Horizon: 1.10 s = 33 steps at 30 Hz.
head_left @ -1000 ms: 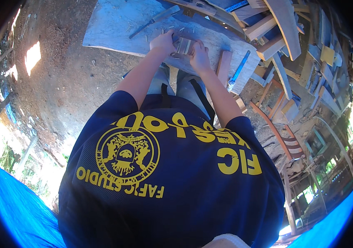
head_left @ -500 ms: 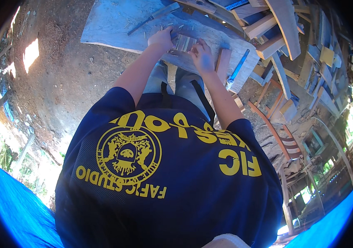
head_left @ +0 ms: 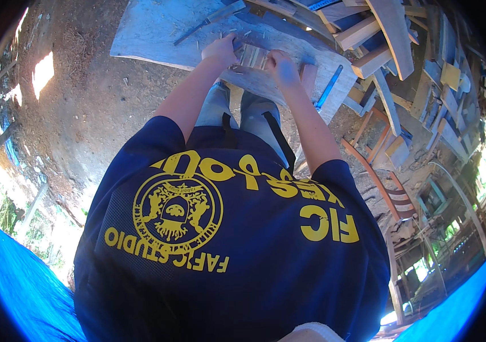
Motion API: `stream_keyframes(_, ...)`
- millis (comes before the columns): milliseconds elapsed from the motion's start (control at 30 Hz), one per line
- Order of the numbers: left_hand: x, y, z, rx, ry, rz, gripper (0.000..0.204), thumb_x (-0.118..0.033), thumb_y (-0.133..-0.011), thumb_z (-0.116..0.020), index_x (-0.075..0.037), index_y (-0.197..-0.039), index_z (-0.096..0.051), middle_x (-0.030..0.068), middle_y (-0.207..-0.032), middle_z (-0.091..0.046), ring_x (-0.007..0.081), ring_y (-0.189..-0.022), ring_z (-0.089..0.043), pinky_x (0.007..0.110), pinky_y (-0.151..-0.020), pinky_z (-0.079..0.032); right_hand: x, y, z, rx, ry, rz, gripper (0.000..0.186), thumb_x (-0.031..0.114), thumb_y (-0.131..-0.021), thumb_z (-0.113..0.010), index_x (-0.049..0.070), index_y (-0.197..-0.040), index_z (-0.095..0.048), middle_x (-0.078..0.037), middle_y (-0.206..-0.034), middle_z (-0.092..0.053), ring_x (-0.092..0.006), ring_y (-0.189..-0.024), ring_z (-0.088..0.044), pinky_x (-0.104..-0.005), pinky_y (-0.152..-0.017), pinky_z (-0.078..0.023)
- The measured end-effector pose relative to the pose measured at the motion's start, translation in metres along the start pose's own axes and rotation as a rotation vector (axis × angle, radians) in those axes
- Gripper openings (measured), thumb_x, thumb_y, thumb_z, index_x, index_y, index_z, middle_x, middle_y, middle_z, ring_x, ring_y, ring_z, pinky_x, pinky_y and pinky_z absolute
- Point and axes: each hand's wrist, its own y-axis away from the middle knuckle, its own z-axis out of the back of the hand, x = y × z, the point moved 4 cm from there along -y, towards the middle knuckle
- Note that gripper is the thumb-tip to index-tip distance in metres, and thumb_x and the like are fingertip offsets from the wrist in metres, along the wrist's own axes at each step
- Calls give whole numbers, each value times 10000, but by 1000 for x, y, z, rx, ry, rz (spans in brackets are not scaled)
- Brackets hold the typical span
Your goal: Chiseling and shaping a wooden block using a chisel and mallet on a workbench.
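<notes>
Two hands: your left hand (head_left: 219,50) and right hand (head_left: 283,68), at opposite ends
Position: striped wood block (head_left: 253,57) between them, on your board (head_left: 160,35)
Fingers: curled; whether grasping, cannot tell

The dark blue shirt (head_left: 265,262) carries, inverted in view, large yellow characters (head_left: 248,174) along its lower edge, bold yellow capitals (head_left: 334,229) near its right edge, and, toward its left edge, a round yellow emblem (head_left: 178,214) bordered by small letters (head_left: 216,214), plus a row of capitals (head_left: 157,251) toward the top edge.
</notes>
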Motion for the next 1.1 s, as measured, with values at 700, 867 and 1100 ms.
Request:
stream_keyframes(700,-4,-2,2,35,-8,5,751,-294,-712,-797,-310,-1363,-424,59,-1189,-649,279,-1103,-620,444,-853,-528,-12,-25,-5,221,106,-453,750,244,-512,-851,77,-1177,-546,-172,-1153,-593,-407,-1067,-570,-418,-899,-486)
stream_keyframes(867,-1,-2,2,44,-36,34,772,-305,-707,-802,-310,-1375,-417,56,-1198,-646,270,-1111,-617,432,-867,-525,-16,-54,-4,415,118,-463,535,214,-479,-772,49,-977,-665,-170,-943,-688,-317,-936,-667,-394,-803,-530)
stream_keyframes(1100,-5,-6,3,53,-27,1,764,-311,-699,-800,-309,-1365,-427,50,-1202,-644,268,-1118,-613,433,-862,-528,-46,-45,10,235,-128,-686,301,259,-702,-683,43,-911,-695,-180,-894,-692,-300,-832,-685,-397,-783,-533)
